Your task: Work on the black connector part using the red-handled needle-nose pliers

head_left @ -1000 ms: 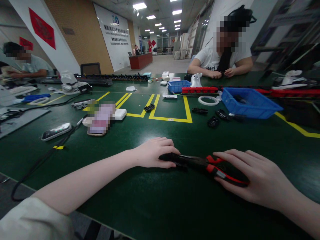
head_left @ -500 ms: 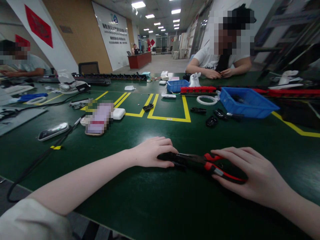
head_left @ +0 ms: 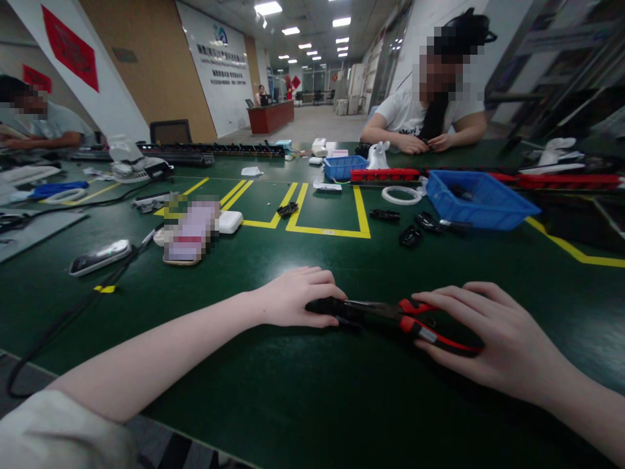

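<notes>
My left hand (head_left: 307, 296) is closed around a small black part (head_left: 325, 306) just above the green table (head_left: 273, 397); its exact kind is hidden by the fingers. From the right, my right hand (head_left: 493, 332) grips long-nose pliers (head_left: 424, 322) by their red and black handles, fingers on the upper handle and thumb along the lower one. The tips of the pliers reach the black part at my left fingertips. Whether the jaws are closed on it I cannot tell.
Ahead lie several black parts (head_left: 410, 236) beside a blue bin (head_left: 481, 202) and a white ring (head_left: 401, 195). A phone (head_left: 193, 231), a white case (head_left: 229, 222) and a black cable (head_left: 78, 306) are on the left. Across the table sits a person (head_left: 424, 117).
Both hands keep their hold on the black part and the pliers, with hardly any movement. The whole view has shifted very slightly.
</notes>
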The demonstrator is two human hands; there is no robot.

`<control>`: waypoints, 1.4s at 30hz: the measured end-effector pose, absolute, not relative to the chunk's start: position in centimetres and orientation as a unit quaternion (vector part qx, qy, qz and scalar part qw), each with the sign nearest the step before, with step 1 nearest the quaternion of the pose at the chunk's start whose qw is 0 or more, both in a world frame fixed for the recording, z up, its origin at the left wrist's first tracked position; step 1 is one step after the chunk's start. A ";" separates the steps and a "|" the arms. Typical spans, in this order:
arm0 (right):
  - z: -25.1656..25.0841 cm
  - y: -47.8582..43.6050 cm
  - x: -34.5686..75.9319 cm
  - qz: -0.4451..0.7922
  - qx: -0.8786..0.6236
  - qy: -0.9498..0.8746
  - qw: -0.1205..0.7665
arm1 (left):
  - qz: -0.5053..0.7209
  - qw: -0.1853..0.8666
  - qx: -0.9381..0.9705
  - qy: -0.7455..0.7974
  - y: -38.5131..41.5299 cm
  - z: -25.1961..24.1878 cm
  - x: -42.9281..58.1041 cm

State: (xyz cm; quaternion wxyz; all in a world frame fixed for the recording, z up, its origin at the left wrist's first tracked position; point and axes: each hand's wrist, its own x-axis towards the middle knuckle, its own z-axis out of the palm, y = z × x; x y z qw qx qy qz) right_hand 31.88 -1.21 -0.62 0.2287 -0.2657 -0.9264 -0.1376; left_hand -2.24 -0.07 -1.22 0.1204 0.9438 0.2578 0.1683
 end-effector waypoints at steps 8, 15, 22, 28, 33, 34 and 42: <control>-0.3 -1.1 31.9 -0.121 -0.271 -0.928 0.224 | 0.162 0.114 0.946 0.258 -0.2 -1.0 -2.2; -0.8 -1.1 32.0 -0.133 -0.273 -0.922 0.239 | 0.155 0.114 0.946 0.260 -0.2 -1.0 -2.2; -0.9 -1.2 31.5 -0.143 -0.274 -0.920 0.240 | 0.167 0.109 0.945 0.258 -0.2 -1.2 -2.3; -0.4 -1.2 31.7 -0.161 -0.264 -0.921 0.235 | 0.164 0.114 0.944 0.262 -0.2 -1.3 -2.3; -0.2 -1.2 31.9 -0.178 -0.255 -0.922 0.230 | 0.163 0.112 0.946 0.257 -0.2 -1.3 -2.3; -0.2 -1.2 31.9 -0.179 -0.253 -0.922 0.231 | 0.162 0.110 0.946 0.257 -0.2 -1.3 -2.2; 0.0 -1.0 32.1 -0.162 -0.252 -0.925 0.235 | 0.148 0.113 0.949 0.256 -0.3 -0.9 -2.1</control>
